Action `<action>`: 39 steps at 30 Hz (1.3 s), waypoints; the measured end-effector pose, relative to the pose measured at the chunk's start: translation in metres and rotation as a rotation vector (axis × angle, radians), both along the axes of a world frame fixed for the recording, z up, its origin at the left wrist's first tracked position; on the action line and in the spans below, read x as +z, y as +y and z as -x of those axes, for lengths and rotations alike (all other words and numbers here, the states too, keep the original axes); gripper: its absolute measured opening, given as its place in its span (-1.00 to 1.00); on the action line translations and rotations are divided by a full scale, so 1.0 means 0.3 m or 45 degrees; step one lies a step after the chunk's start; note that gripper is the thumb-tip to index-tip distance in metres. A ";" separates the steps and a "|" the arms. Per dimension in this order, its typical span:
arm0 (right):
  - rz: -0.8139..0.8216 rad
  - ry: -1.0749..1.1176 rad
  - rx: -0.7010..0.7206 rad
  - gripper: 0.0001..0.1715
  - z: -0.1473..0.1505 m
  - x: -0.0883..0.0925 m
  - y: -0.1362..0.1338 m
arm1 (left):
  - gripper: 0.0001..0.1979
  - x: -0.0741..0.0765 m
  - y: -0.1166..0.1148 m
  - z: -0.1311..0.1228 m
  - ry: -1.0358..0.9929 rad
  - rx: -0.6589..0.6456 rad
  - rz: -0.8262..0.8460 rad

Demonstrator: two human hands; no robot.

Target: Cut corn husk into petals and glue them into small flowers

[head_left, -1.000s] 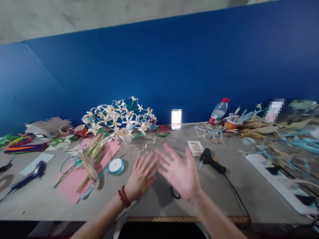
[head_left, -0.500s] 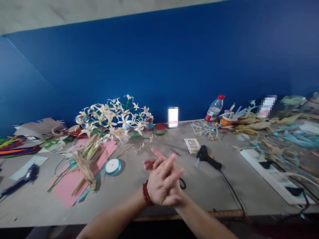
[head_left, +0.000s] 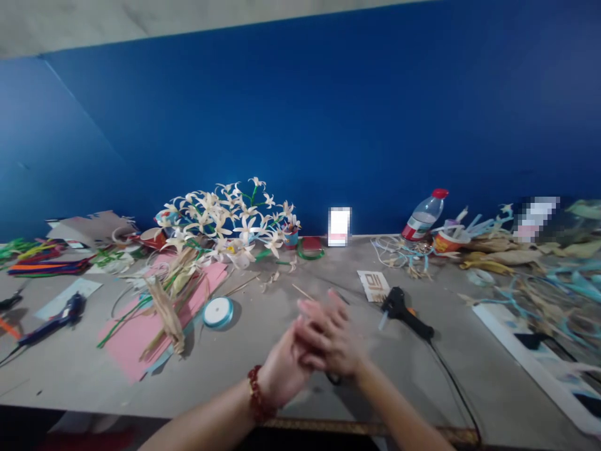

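My left hand [head_left: 283, 371], with a dark red bead bracelet [head_left: 259, 391] at its wrist, meets my right hand [head_left: 339, 343] above the front middle of the table. The right hand lies across the left, its fingers stretched and somewhat smeared by motion. Part of the left hand's fingers is hidden behind it; those that show look extended. No object is visible in either hand. Just below them, a dark loop-shaped handle [head_left: 333, 378] shows partly. To the right rests a black glue gun [head_left: 407, 316], and to the left a spool of light blue ribbon [head_left: 218, 312].
White artificial flowers [head_left: 235, 216] stand at the back left, behind pink paper [head_left: 124, 347] with dried husks [head_left: 166, 316]. A red-capped bottle [head_left: 425, 216] leans at the back right. A white power strip [head_left: 526, 360] lies right; a blue glue gun [head_left: 56, 319] lies left.
My hands have shifted over each other: the left was on top, and now the right lies across it. The whole view has turned slightly left.
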State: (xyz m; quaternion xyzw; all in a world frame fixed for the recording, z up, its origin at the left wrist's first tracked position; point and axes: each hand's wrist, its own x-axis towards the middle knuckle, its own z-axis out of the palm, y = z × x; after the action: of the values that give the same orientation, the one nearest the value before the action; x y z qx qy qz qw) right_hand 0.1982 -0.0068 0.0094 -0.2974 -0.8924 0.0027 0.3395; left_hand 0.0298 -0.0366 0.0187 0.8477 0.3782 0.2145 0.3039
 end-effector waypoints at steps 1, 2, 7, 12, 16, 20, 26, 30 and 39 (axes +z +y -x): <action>0.045 -0.023 -0.168 -0.37 -0.048 -0.001 0.028 | -0.44 0.017 -0.013 0.028 -0.149 -0.028 0.141; 0.087 -0.021 -0.333 -0.40 -0.100 0.003 0.052 | -0.43 0.034 -0.022 0.067 -0.237 -0.101 0.242; 0.288 -0.264 -0.809 -0.76 -0.293 0.032 0.124 | -0.76 0.043 0.000 0.254 -0.319 0.136 0.383; 0.389 -0.443 -0.767 -0.91 -0.279 0.014 0.190 | -0.75 -0.026 0.024 0.276 -0.165 0.249 0.015; 0.396 -0.475 -0.702 -0.92 -0.230 -0.010 0.219 | -0.82 -0.026 -0.011 0.248 -0.070 0.106 -0.097; 0.408 -0.453 -0.593 -0.89 -0.173 -0.016 0.225 | -0.82 -0.031 0.010 0.265 0.001 0.110 -0.160; 0.436 -0.409 -0.430 -0.86 -0.057 -0.003 0.187 | -0.76 -0.050 0.285 0.387 0.320 0.505 -0.340; 0.473 -0.305 -0.361 -0.86 -0.017 -0.002 0.145 | -0.79 -0.068 0.459 0.381 0.449 0.630 -0.390; 0.635 -0.146 -0.370 -0.83 -0.082 -0.017 0.061 | -0.85 -0.126 0.512 0.293 0.574 0.624 -0.499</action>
State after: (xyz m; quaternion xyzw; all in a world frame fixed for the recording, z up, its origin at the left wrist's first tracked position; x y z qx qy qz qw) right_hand 0.2227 0.0114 0.0042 -0.4959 -0.8300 0.1565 0.2018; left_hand -0.0582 0.1169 -0.0190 0.8000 0.5788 0.1573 -0.0148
